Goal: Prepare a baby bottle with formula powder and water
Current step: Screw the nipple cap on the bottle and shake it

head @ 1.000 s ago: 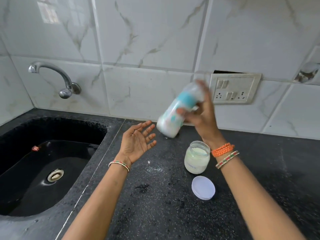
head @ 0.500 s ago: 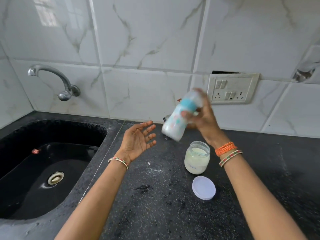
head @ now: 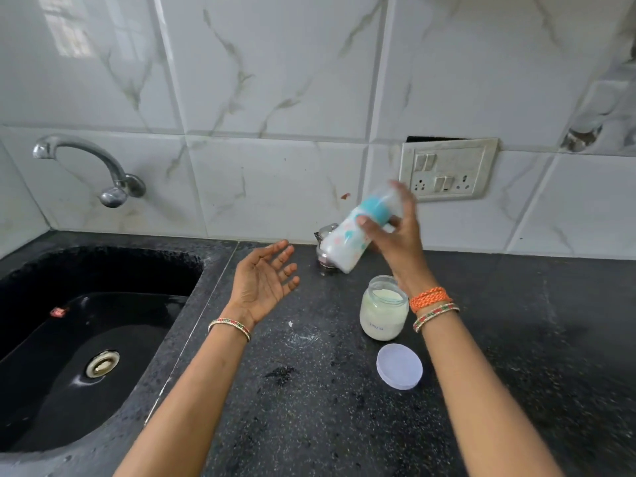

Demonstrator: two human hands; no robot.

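Observation:
My right hand (head: 399, 235) grips a baby bottle (head: 347, 244) with a teal collar and clear cap, tilted with its white, milky base down to the left, held in the air above the counter. The bottle is motion-blurred. My left hand (head: 263, 280) hovers palm-up, fingers spread and nothing in it, just left of the bottle. Below my right wrist stands an uncapped glass jar of pale formula powder (head: 382, 313). Its round white lid (head: 399, 366) lies flat on the counter in front of it.
A black speckled counter (head: 344, 425) runs to the tiled wall. A black sink (head: 69, 339) with a steel tap (head: 103, 173) lies at left. A small steel vessel (head: 325, 232) sits behind the bottle. A socket plate (head: 447, 170) is on the wall.
My right hand has swung the tilted bottle down and up in a shaking motion, ending a little lower and further right. My left hand stays open beside it.

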